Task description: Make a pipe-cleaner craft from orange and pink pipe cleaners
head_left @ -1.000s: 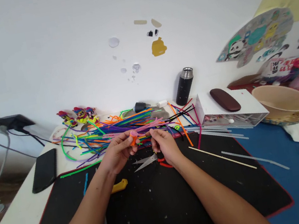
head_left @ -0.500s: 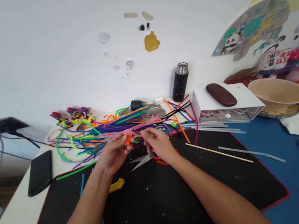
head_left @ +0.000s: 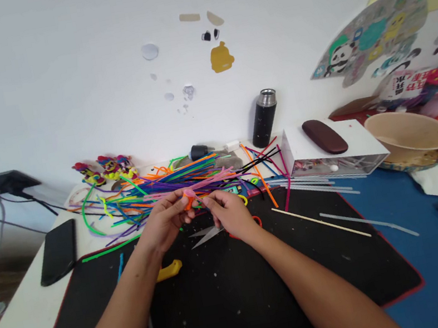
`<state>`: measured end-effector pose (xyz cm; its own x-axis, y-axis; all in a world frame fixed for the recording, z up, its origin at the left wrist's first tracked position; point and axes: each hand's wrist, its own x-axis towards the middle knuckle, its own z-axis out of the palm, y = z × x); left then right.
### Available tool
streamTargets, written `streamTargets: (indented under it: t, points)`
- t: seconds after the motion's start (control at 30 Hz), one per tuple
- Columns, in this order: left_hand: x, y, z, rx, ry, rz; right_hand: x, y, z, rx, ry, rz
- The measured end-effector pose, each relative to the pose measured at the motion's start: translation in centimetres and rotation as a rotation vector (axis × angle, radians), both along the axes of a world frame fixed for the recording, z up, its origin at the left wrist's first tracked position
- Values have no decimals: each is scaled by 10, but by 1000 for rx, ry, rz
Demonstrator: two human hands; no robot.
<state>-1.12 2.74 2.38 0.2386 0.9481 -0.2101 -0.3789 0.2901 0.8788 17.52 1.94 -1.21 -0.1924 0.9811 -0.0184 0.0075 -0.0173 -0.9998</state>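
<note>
My left hand (head_left: 166, 223) pinches a small orange and pink pipe-cleaner piece (head_left: 188, 199) above the black mat (head_left: 234, 297). My right hand (head_left: 228, 213) is closed on the pink pipe cleaner (head_left: 221, 177) that runs from that piece to the right. Both hands hover just in front of a heap of coloured pipe cleaners (head_left: 155, 189). Scissors with red handles (head_left: 210, 234) lie on the mat under my right hand.
A black phone (head_left: 57, 251) lies at the left, a yellow piece (head_left: 170, 269) on the mat. A black flask (head_left: 264, 117), a white box (head_left: 334, 158) with a brown case (head_left: 324, 136), a beige bowl (head_left: 412, 141) and a thin wooden stick (head_left: 320, 222) are to the right.
My right hand has slid left along the pink pipe cleaner, closer to the left hand. The view has shifted slightly.
</note>
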Motion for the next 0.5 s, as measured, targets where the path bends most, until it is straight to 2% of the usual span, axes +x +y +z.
streamTargets:
  t: [0.3,0.5]
  points:
    - [3,-1,0,136,299,37,-1,1,-4,19,-30,23]
    - [6,-2,-8,262,557,44,-2,0,-7,37,-83,25]
